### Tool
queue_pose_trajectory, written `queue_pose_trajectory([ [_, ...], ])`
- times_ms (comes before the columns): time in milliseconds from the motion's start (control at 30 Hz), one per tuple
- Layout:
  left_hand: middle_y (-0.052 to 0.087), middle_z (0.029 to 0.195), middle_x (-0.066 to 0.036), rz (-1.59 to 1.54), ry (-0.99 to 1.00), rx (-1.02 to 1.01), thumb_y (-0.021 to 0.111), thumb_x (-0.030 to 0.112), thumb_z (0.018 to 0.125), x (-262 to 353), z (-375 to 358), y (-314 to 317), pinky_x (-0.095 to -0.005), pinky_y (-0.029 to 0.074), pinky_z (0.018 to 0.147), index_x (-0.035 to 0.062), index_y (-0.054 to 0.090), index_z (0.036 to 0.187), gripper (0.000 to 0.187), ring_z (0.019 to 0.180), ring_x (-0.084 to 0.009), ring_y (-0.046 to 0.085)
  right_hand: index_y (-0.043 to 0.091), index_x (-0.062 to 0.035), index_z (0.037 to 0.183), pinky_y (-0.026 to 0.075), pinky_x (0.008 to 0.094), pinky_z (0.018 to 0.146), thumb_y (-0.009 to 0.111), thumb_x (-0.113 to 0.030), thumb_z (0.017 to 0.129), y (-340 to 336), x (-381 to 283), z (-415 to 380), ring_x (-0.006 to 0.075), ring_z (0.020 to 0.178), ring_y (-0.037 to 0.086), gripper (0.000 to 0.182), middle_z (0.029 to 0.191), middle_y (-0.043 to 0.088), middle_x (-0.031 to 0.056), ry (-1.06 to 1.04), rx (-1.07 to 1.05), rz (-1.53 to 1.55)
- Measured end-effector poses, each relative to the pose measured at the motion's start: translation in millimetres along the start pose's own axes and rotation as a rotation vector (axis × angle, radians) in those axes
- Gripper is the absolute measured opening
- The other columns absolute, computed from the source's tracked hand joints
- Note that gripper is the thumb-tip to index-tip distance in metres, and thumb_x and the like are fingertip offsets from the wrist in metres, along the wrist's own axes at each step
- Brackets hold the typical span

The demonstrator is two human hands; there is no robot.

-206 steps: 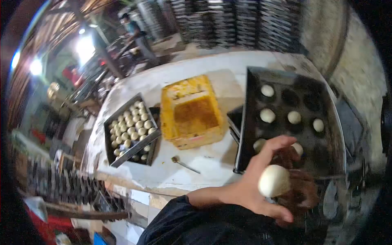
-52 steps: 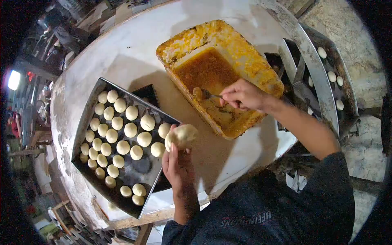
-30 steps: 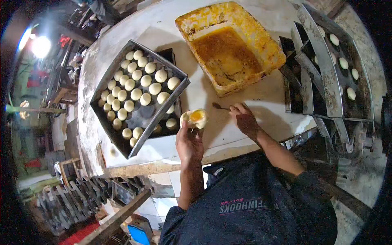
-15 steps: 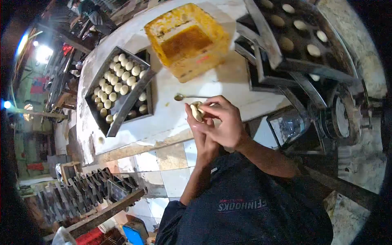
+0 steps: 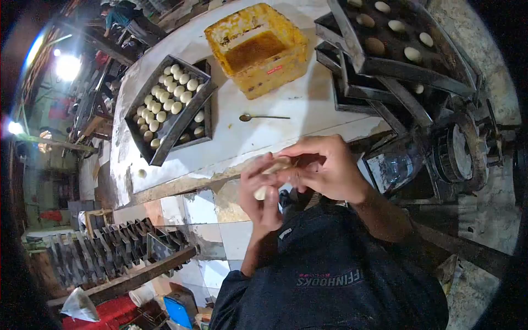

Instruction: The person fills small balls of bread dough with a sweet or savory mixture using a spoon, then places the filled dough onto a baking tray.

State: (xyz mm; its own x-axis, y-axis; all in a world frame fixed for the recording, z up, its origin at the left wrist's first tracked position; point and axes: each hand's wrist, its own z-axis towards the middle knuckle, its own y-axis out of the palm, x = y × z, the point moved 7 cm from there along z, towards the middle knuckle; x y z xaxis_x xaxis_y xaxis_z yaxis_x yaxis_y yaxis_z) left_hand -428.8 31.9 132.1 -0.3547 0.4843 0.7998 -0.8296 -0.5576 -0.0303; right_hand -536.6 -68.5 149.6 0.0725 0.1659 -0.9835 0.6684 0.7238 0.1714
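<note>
Close to my body, beyond the table's near edge, both hands work on one piece of pale dough (image 5: pixel 260 193). My left hand (image 5: pixel 257 190) curls around the dough, so part of it shows below the fingers and part near the fingertips. At the upper end, my right hand (image 5: pixel 327 168) pinches the dough between thumb and fingers; some blur hides the exact contact. A spoon (image 5: pixel 264 116) lies on the white tabletop (image 5: pixel 234 146), a little beyond my hands. Farther back stands a yellow tub (image 5: pixel 275 77) with orange-brown stuff on its bottom and smeared walls.
A dark metal tray (image 5: pixel 186 120) holding rows of dough balls (image 5: pixel 165 96) rests on another tray at left. More stacked trays (image 5: pixel 418 71) stand at right. A single dough ball (image 5: pixel 142 173) lies near the left table corner. A person (image 5: pixel 129 22) stands far back left.
Both hands have come nearer my body with the dough, off the tabletop's edge. The left fingers now wrap over the dough. The spoon is in full view, and the whole view has shifted slightly.
</note>
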Motion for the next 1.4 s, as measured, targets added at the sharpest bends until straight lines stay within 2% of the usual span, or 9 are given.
queue_pose_trajectory([
  [100,0.054,0.115,-0.019,0.337,0.158,0.054,0.060,0.026,0.090,10,5,-24,-0.0423,0.043,0.094,0.0034,0.055,0.120,0.038,0.111,-0.0323,0.051,0.067,0.0049,0.099,0.053,0.0329,0.073,0.079,-0.016,0.072,36,-42,4,0.0280,0.080,0.066,0.036,0.087,0.066,0.0145,-0.622,0.051,-0.521],
  [300,0.053,0.107,-0.015,0.625,-0.030,0.089,0.070,0.017,0.071,14,19,-100,-0.0359,0.043,0.089,0.0049,0.059,0.124,0.056,0.103,-0.0263,0.049,0.066,0.0006,0.104,0.053,0.0343,0.073,0.077,-0.014,0.074,128,-34,31,0.0260,0.089,0.065,0.035,0.096,0.065,0.0133,-0.702,-0.088,-0.727],
  [400,0.044,0.113,-0.013,-0.350,-0.294,0.221,0.062,0.036,0.083,-25,15,-134,-0.0353,0.038,0.091,0.0021,0.060,0.111,0.044,0.099,-0.0219,0.046,0.069,-0.0021,0.098,0.053,0.0315,0.068,0.082,-0.012,0.069,146,-41,54,0.0215,0.086,0.067,0.033,0.092,0.066,0.0112,-0.761,-0.096,-0.725],
  [567,0.039,0.102,-0.012,-0.525,-0.162,0.218,0.054,0.059,0.088,-39,24,-154,-0.0360,0.040,0.082,0.0079,0.059,0.100,0.052,0.093,-0.0227,0.043,0.071,-0.0061,0.083,0.052,0.0312,0.067,0.081,-0.009,0.068,158,-23,77,0.0223,0.080,0.066,0.019,0.090,0.067,0.0105,-0.235,-0.094,-0.365],
  [667,0.039,0.103,-0.011,-0.318,-0.006,0.202,0.062,0.054,0.086,-31,40,-153,-0.0345,0.040,0.078,0.0115,0.053,0.111,0.050,0.093,-0.0223,0.043,0.068,-0.0017,0.096,0.054,0.0322,0.072,0.077,-0.001,0.069,161,-33,68,0.0248,0.087,0.067,0.028,0.101,0.067,0.0145,-0.599,-0.085,-0.481],
  [833,0.041,0.113,-0.008,-0.355,-0.118,0.418,0.090,0.049,0.056,-22,66,-120,-0.0375,0.036,0.094,0.0097,0.025,0.145,0.117,0.097,-0.0193,0.043,0.062,-0.0015,0.112,0.053,0.0390,0.088,0.070,-0.005,0.078,132,-41,49,0.0283,0.104,0.065,0.034,0.116,0.062,0.0173,-0.911,-0.018,-0.591],
  [967,0.047,0.113,-0.014,-0.365,-0.079,-0.331,0.090,0.047,0.055,-30,104,-34,-0.0482,0.053,0.086,0.0024,0.047,0.128,0.096,0.103,-0.0242,0.050,0.061,-0.0019,0.113,0.052,0.0411,0.089,0.064,-0.012,0.087,65,-36,46,0.0287,0.102,0.065,0.028,0.107,0.066,0.0168,-0.833,-0.024,-0.261],
  [1167,0.054,0.060,-0.006,-0.219,-0.190,-0.171,0.073,0.020,0.084,-31,120,65,-0.0311,0.042,0.051,0.0054,0.048,0.064,0.034,0.054,-0.0194,0.053,0.064,0.0030,0.105,0.053,0.0401,0.085,0.061,-0.010,0.088,-58,-62,17,0.0295,0.103,0.063,0.022,0.108,0.063,0.0190,-0.494,0.119,-0.695],
  [1400,0.062,0.071,-0.003,0.224,-0.050,-0.682,0.071,0.014,0.079,-69,60,259,-0.0305,0.046,0.056,0.0072,0.063,0.077,0.011,0.063,-0.0190,0.061,0.055,0.0009,0.117,0.051,0.0432,0.091,0.061,-0.010,0.088,-146,-109,-30,0.0332,0.103,0.061,0.032,0.117,0.057,0.0193,-0.658,0.097,-1.236],
])
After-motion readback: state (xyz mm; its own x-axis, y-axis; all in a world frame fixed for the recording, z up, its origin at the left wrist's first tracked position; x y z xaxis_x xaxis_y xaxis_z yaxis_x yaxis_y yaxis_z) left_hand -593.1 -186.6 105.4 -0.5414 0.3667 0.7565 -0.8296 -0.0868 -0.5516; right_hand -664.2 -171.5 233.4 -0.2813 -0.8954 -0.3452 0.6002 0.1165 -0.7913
